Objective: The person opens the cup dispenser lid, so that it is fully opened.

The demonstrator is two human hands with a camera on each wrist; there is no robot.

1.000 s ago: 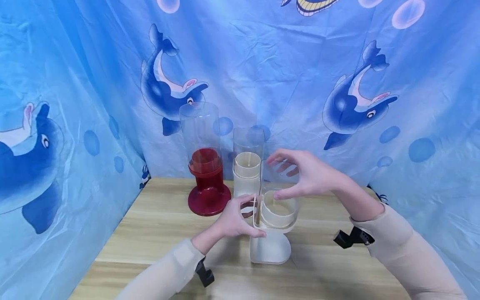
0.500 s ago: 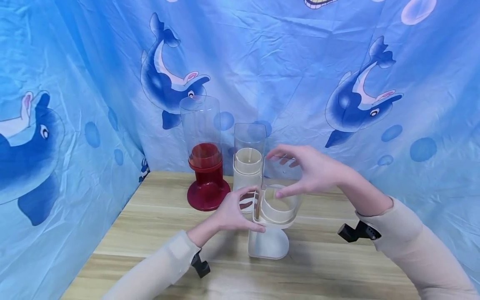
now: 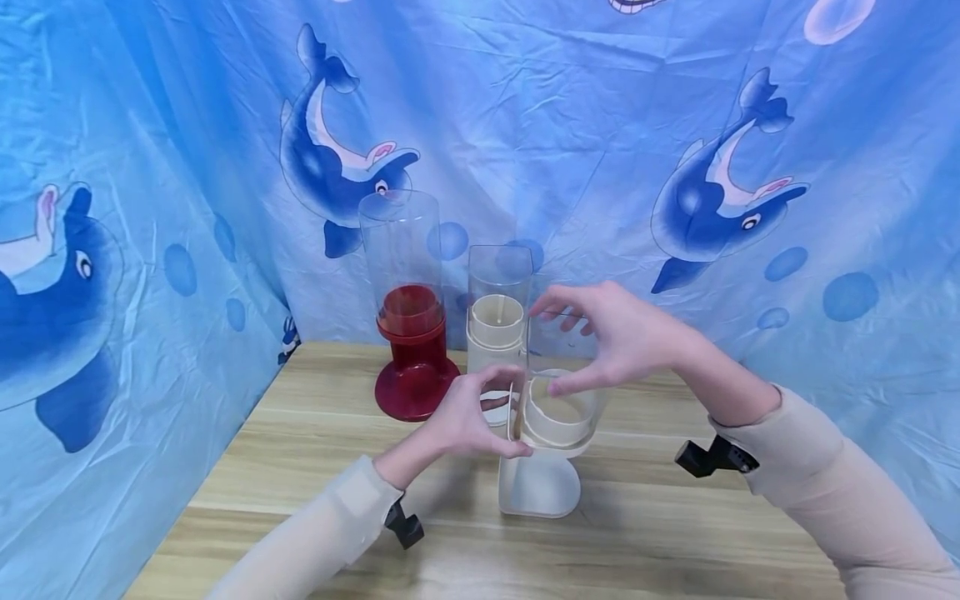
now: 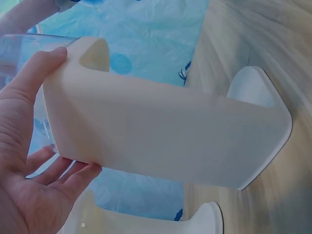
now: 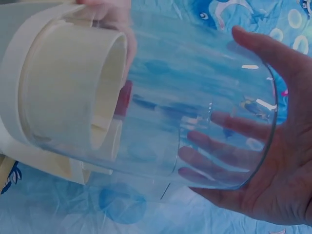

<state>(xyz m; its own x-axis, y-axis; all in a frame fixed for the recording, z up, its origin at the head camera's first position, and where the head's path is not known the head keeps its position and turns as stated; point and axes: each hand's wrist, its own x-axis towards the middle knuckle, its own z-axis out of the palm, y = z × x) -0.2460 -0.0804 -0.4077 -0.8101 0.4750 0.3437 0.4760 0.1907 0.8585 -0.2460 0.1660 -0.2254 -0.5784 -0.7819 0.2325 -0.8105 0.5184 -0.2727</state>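
Note:
A cream dispenser stand [image 3: 542,487] rises upright from a flat rounded foot to a round collar [image 3: 558,423]. My left hand [image 3: 468,417] grips its upper part from the left; in the left wrist view, the thumb lies on one edge and the fingertips on the opposite edge of the smooth back [image 4: 136,126]. Around the collar sits a clear cylinder [image 5: 156,73]. My right hand [image 3: 626,337] holds this cylinder near its far rim, with the thumb on one side and the fingers showing through the wall from the other.
Behind my left hand stands a red dispenser [image 3: 417,387] with a tall clear cylinder. Beside it is a second cream dispenser [image 3: 493,337], close behind the held one. The wooden table [image 3: 675,517] meets a blue dolphin-print curtain [image 3: 570,167] at its back edge.
The head view has tilted slightly, so everything sits a little higher in it. Both hands keep their grip on the stand and the cylinder, with little movement.

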